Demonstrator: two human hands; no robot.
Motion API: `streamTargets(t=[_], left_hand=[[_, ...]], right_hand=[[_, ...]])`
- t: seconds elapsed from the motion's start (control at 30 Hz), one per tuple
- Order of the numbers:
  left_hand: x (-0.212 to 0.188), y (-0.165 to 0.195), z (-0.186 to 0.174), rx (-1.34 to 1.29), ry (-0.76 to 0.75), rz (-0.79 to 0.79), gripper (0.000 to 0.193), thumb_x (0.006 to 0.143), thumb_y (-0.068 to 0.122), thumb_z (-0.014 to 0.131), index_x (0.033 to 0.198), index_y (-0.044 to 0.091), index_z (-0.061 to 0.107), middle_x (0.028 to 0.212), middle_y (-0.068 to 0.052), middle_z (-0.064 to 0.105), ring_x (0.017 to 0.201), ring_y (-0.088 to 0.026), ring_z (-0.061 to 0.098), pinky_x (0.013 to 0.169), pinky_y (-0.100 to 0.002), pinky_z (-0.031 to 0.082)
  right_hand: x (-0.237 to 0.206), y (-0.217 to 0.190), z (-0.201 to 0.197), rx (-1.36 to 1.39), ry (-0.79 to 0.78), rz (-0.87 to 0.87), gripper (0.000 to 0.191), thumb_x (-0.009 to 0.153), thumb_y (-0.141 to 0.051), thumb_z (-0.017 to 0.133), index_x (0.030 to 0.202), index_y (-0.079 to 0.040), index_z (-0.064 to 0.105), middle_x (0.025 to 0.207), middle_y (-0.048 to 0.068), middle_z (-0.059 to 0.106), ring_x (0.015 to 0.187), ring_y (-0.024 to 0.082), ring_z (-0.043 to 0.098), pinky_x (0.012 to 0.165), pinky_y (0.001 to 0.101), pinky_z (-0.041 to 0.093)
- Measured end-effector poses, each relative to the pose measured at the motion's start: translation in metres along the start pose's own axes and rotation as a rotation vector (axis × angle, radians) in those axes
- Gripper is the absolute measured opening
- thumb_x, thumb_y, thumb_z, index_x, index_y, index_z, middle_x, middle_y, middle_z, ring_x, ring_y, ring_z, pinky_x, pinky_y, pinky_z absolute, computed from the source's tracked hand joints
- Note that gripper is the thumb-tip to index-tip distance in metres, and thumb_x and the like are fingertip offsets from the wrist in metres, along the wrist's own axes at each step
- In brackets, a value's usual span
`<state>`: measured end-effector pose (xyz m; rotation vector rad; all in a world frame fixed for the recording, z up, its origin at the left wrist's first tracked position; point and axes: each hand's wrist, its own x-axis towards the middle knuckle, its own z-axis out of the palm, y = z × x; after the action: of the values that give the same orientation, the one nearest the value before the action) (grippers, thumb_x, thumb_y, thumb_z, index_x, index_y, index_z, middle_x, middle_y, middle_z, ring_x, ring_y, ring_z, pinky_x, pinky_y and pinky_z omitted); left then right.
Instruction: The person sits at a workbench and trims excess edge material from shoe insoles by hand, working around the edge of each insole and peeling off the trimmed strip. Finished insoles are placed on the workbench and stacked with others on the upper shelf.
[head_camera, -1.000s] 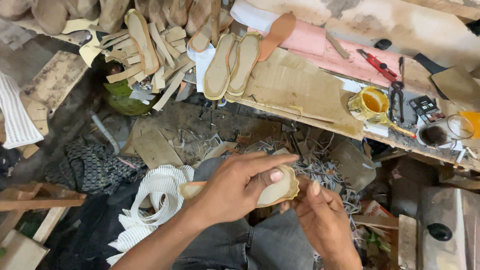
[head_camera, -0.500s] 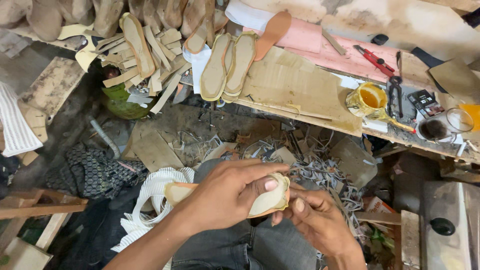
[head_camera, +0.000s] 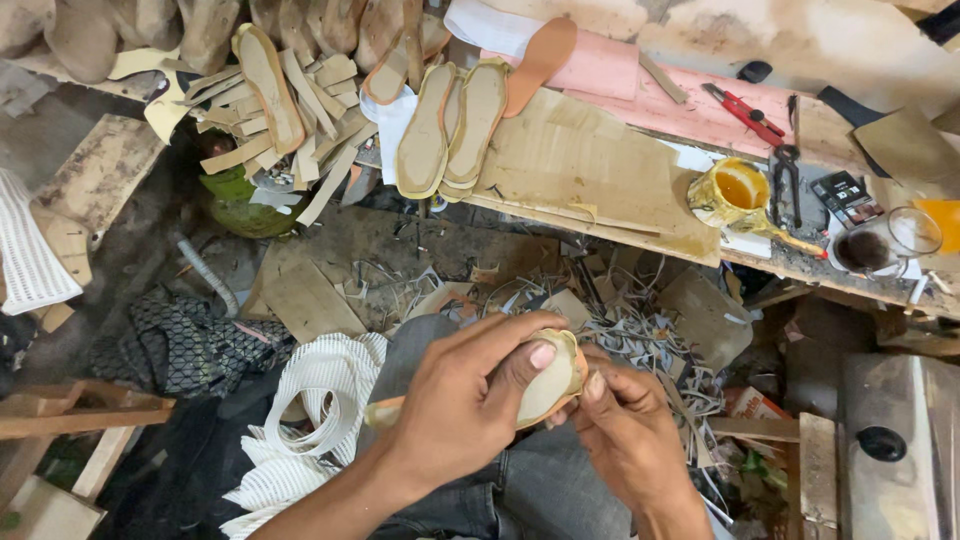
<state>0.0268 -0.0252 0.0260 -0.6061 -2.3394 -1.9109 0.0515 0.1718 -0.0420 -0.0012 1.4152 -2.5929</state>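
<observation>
Two hands work a pale shoe sole over the lap, low in the frame's centre.

Head view: the left hand (head_camera: 455, 405) has its grip clamped on the shoe sole (head_camera: 548, 385), thumb pressed on its pale face; the right hand (head_camera: 620, 430) pinches the sole's right edge, fingers together. Scraps (head_camera: 640, 335) crowd the floor just above the hands. The counter (head_camera: 600, 170) crosses the upper frame, its front edge well apart from the hands, carrying insoles (head_camera: 450, 125), a yellow cup (head_camera: 735, 190) and a red cutter (head_camera: 745, 112). White strapping (head_camera: 320, 385) lies just left of the left wrist.
</observation>
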Motion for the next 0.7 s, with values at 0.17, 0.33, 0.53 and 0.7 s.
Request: streamTargets(t=[0.17,0.33,0.53,0.7], left_hand=[[-0.004,0.008,0.026,-0.04,0.207,0.074,0.025,0.105,0.019,0.063,0.122,0.002,0.068,0.108,-0.013,0.076,0.096,-0.022,0.077,0.084,-0.03,0.06],[0.003,-0.005,0.023,-0.075,-0.011,-0.257,0.032,0.089,0.015,0.074,0.12,0.006,0.07,0.094,-0.009,0.078,0.08,-0.014,0.074,0.071,-0.027,0.059],[0.027,-0.012,-0.001,-0.705,0.544,-0.05,0.036,0.09,0.001,0.073,0.117,0.006,0.052,0.102,-0.007,0.073,0.093,-0.009,0.07,0.083,-0.025,0.057],[0.011,-0.001,0.031,-0.863,0.372,-0.277,0.024,0.089,0.003,0.075,0.11,-0.005,0.07,0.095,-0.011,0.075,0.078,-0.012,0.068,0.065,-0.027,0.053]], right_hand=[[-0.002,0.013,0.031,-0.613,0.345,-0.437,0.025,0.11,-0.017,0.053,0.097,0.001,0.063,0.094,0.007,0.058,0.083,0.016,0.054,0.074,0.0303,0.048],[0.012,0.002,0.029,-1.114,0.498,-0.65,0.025,0.112,-0.018,0.052,0.1,0.001,0.063,0.094,0.006,0.058,0.085,0.014,0.056,0.078,0.0271,0.048],[-0.002,-0.004,0.022,-0.894,0.461,-0.573,0.024,0.11,-0.019,0.054,0.114,-0.001,0.07,0.103,0.006,0.061,0.089,0.015,0.059,0.08,0.0284,0.05],[-0.002,0.009,0.033,-0.271,0.083,-0.286,0.048,0.101,-0.009,0.056,0.146,0.003,0.055,0.129,0.009,0.051,0.107,0.018,0.053,0.092,0.0325,0.046]])
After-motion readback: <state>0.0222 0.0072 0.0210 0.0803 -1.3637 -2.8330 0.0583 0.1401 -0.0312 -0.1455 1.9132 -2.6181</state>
